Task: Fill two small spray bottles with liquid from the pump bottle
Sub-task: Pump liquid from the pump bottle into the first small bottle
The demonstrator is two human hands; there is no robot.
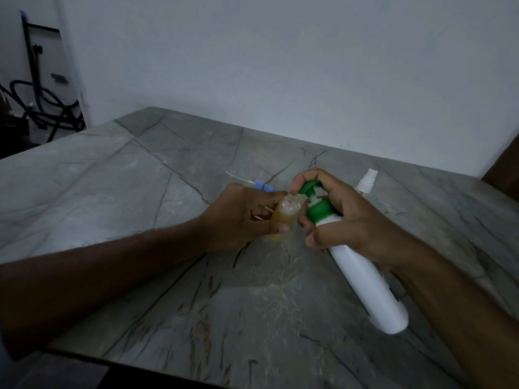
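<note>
My left hand (241, 217) grips a small clear spray bottle (283, 217) with its cap off; yellowish liquid fills its lower part. My right hand (351, 220) holds the white pump bottle (365, 284) tilted toward the left, fingers wrapped round its green collar and the index finger on top of the green pump head (307, 189). The pump's spout sits right at the small bottle's open mouth. A blue spray cap with a white dip tube (258, 185) lies on the table behind my left hand. A second small spray bottle with a white top (368, 179) shows behind my right hand, partly hidden.
The grey marble-patterned table (168, 192) runs to a white wall at the back. Its near edge lies under my forearms. Black cables and a stand (42, 108) are off the table at far left. A brown object (505, 169) sits at the right edge.
</note>
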